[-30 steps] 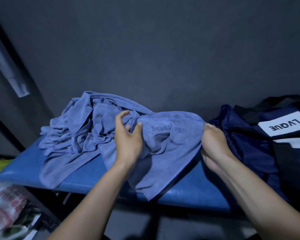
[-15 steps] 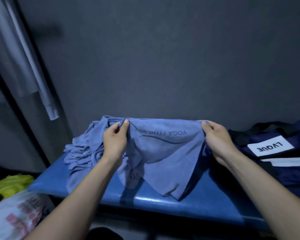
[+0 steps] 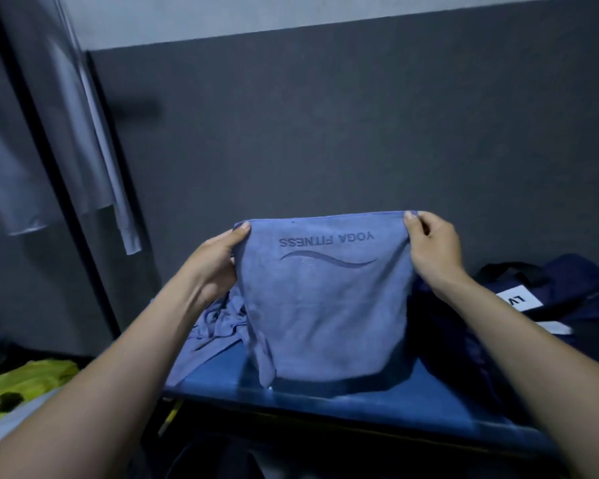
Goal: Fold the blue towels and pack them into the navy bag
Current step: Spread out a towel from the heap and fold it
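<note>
Head view: early yet, left hand [image 3: 218, 261] and right hand [image 3: 433, 247] pinching one unfolded towel [image 3: 325, 305] by its top corners above the worktop [image 3: 377, 395], pile [image 3: 218, 323] left of it unfolded, bag [image 3: 567, 292] right of it unpacked as far as visible.

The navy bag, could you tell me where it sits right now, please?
In the head view the navy bag sits at the far right on the blue bench, just beyond the right hand and the held-up towel.
</note>
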